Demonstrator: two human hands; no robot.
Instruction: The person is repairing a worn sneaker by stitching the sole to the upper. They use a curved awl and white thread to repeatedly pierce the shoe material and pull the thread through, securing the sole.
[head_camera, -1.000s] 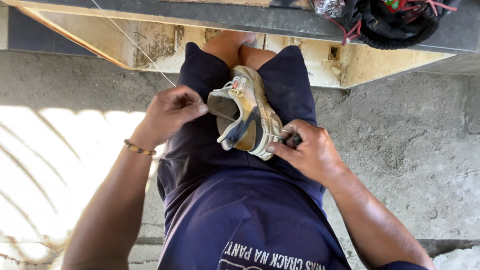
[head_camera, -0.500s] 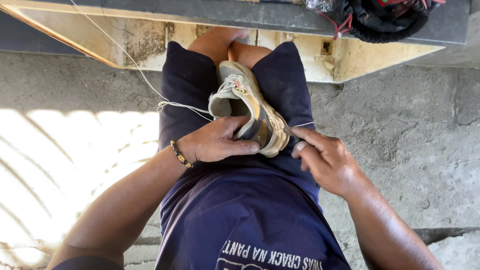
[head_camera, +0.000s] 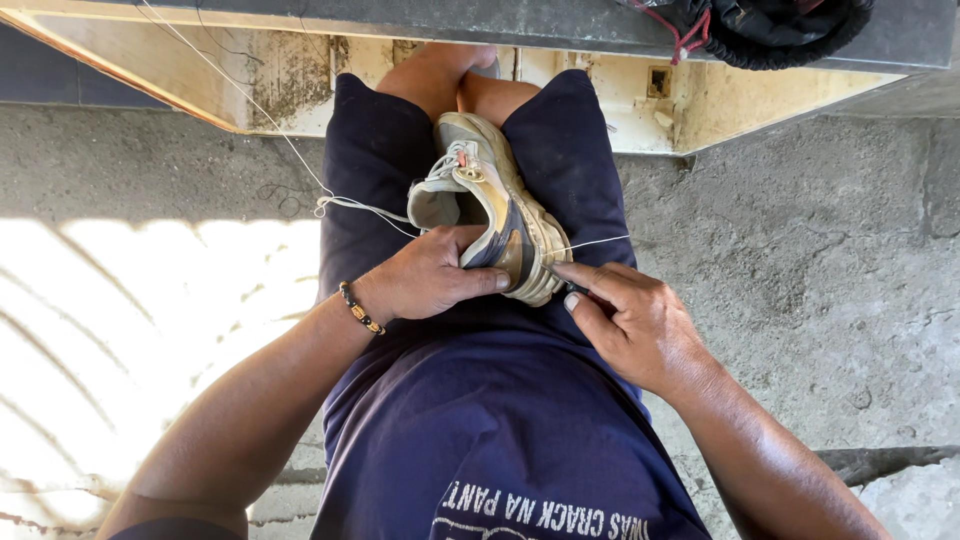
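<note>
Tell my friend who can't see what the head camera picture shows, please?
A seated person's left hand grips a worn grey and tan sneaker on their lap, while the right hand pinches something small at its sole edge, where a thin white thread runs through. They wear dark blue shorts above a concrete floor.

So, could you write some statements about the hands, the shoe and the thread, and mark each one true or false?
1. The shoe lies on the person's lap. True.
2. The left hand grips the shoe. True.
3. The right hand rests flat on the floor. False: its fingertips are at the shoe's sole, where a thread comes out.
4. A bracelet is on the right wrist. False: it is on the left wrist.
5. A thread runs up from the shoe toward the upper left. True.
</note>
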